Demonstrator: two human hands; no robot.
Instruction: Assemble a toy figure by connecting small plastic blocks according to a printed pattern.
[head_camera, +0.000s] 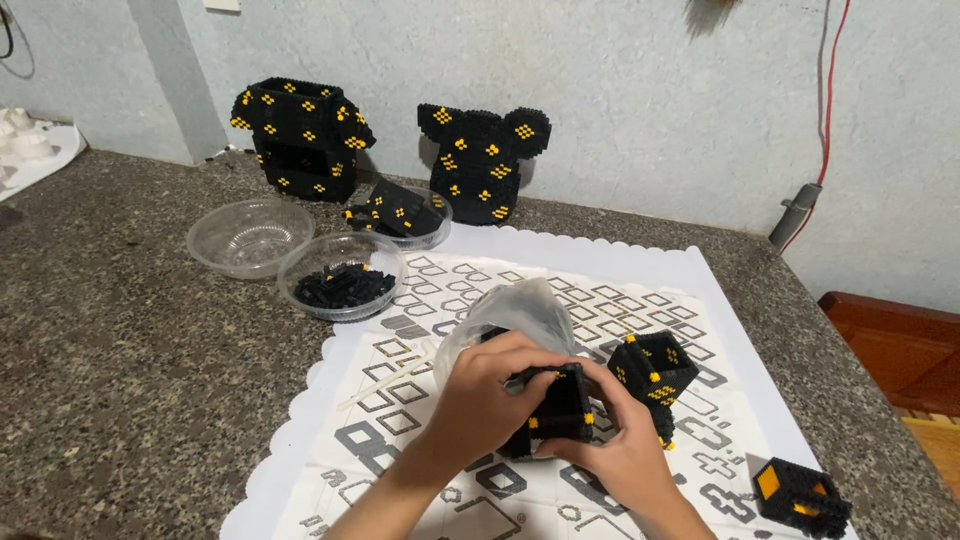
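We see both hands closed around one black brick block (556, 412) with yellow studs, held just above the patterned white mat (640, 290) near the bottom middle of the view. The left hand (482, 388) wraps the block's top and near side, its grip narrow, fingers curled over the upper edge. The right hand (622, 452) cups the block from below and from the right, grip also tight on it; whether a small loose piece sits between the fingertips we cannot tell, as the fingers hide that spot.

Just behind the hands a crumpled clear plastic bag (512, 312) lies on the mat. Just beside the right hand stands another black-and-yellow brick section (652, 372), tilted. Further right, near the mat's corner, sits a small black cube piece (800, 495) with orange faces.

On the speckled stone counter (120, 350), to the left, are three clear bowls: one empty (250, 236), one with loose black bricks (342, 276), one holding a built part (402, 212). Two larger black brick builds (302, 135) and (482, 160) stand against the wall.
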